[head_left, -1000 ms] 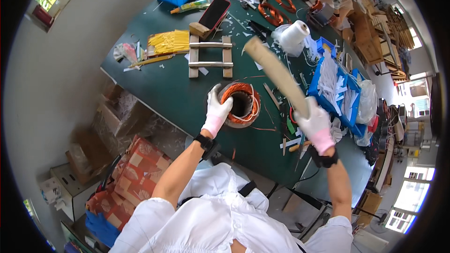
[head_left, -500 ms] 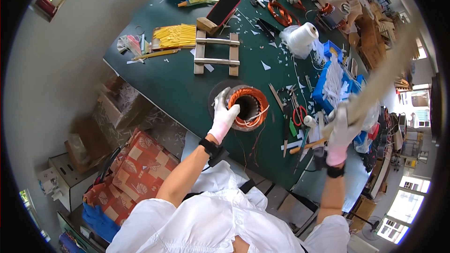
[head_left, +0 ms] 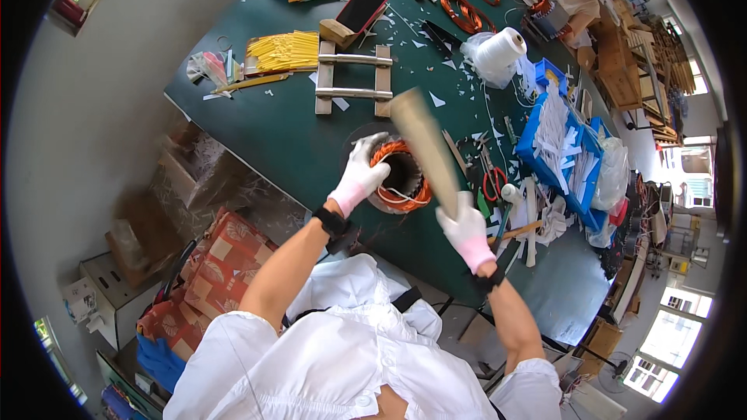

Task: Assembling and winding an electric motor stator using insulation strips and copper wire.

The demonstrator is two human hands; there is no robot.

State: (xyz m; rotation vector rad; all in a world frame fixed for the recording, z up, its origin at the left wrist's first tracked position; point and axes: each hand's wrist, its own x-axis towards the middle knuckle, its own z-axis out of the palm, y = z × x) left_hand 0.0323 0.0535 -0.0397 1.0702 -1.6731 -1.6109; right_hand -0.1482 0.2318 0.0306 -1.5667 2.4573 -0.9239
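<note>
- Striking squarely looks like the key here: the right hand (head_left: 467,229), gloved in white and pink, has its fingers clenched around the lower end of a long tan wooden bat (head_left: 424,148), which is blurred with motion and raised above the work.
- Judging from the pose, the bat should come down flat on the copper windings rather than on the metal rim, and well away from the other glove.
- Bracing the piece, the left hand (head_left: 359,179) lays its fingers curled over the near-left rim of the round stator (head_left: 401,179), touching it but not wrapped fully round; a firm hold there should stop it sliding.
- The stator, ringed with orange copper coil, stands close to the near edge of the green table (head_left: 296,140), between the two hands.
- Just to its right lie red-handled scissors (head_left: 492,183) and loose paper strips.
- Farther in sits a small wooden rack (head_left: 352,78), with a bundle of yellow strips (head_left: 284,50) toward the left edge.
- Toward the far edge are a white spool of cord (head_left: 499,50) and a dark phone (head_left: 364,4).
</note>
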